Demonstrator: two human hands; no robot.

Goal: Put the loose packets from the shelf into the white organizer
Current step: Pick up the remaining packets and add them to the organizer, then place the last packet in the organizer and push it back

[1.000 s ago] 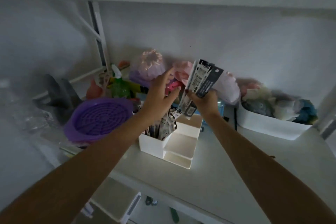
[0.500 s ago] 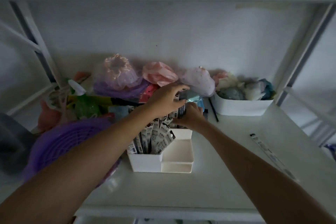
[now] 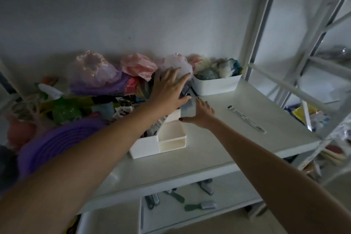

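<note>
The white organizer [image 3: 152, 144] stands on the white shelf [image 3: 237, 138], with its stepped compartments facing right. Dark packets [image 3: 157, 125] stand upright in its tall rear compartment, mostly hidden by my left forearm. My left hand [image 3: 169, 89] lies flat with spread fingers over the packets' tops and holds nothing. Just to the right of the organizer's back corner, my right hand [image 3: 201, 114] hovers open above the shelf. One long loose packet [image 3: 247, 119] lies flat on the shelf to the right of both hands.
A white bin [image 3: 218, 85] full of crumpled bags sits at the back right. Bundled plastic bags [image 3: 95, 74], a green spray bottle [image 3: 62, 108] and a purple basket [image 3: 57, 142] crowd the left. The rack's frame [image 3: 262, 24] rises on the right.
My right hand has let go of the packets it carried; they now stand in the organizer. My left hand has flattened on top of them, and my view has swung to the right.
</note>
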